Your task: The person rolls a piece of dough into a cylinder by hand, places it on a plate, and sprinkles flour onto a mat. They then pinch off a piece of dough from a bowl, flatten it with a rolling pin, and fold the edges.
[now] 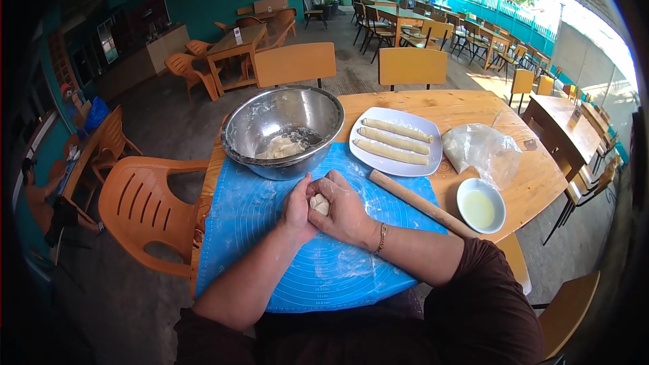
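Note:
Cupped together over the floured blue mat [324, 257], my left hand [297, 208] and my right hand [343, 211] are closed around a small piece of pale dough [320, 204]. Only part of that piece shows between them. Just beyond is a steel bowl [284, 132] with more dough [280, 147] inside. A white plate [396, 142] behind my right hand bears three dough strips [392, 140] dusted with flour. The wooden rolling pin [422, 203] lies slanted to the right of my right hand.
A small bowl of pale liquid [481, 205] and a clear plastic bag [481, 152] stand on the wooden table's right side [534, 182]. An orange chair [152, 209] is at the left. Another person [42, 196] sits at the far left edge.

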`<state>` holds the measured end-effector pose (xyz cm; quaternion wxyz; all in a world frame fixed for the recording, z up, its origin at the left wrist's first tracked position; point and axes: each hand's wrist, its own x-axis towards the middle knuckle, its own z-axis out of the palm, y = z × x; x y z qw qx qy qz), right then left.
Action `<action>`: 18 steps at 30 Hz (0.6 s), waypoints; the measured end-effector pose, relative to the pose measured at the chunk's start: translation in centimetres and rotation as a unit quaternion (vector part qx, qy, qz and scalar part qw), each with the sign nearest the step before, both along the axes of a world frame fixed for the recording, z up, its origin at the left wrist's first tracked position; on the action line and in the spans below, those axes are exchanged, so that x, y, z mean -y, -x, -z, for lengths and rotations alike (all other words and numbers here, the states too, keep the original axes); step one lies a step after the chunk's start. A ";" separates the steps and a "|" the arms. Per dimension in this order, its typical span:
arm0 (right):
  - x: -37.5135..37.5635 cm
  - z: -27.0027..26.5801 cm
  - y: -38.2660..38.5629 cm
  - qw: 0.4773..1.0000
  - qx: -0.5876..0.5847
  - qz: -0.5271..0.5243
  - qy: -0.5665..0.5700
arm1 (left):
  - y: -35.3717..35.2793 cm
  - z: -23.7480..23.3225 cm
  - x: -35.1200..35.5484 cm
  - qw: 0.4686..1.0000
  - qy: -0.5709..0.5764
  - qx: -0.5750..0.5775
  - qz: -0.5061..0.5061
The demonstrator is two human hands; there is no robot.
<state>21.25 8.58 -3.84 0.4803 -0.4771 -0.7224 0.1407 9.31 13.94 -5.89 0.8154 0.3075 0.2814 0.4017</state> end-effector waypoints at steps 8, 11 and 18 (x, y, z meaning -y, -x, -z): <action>-1.0 1.2 -0.1 0.999 -0.011 0.001 -0.033 | -0.4 -0.4 0.6 0.999 -0.040 -0.001 0.004; -1.5 1.3 -0.6 0.998 0.000 -0.003 -0.058 | -0.1 0.7 -0.1 0.999 -0.021 0.021 0.024; -1.2 0.7 -0.5 0.999 -0.033 -0.005 -0.021 | 0.1 0.1 0.3 0.999 -0.019 0.022 0.029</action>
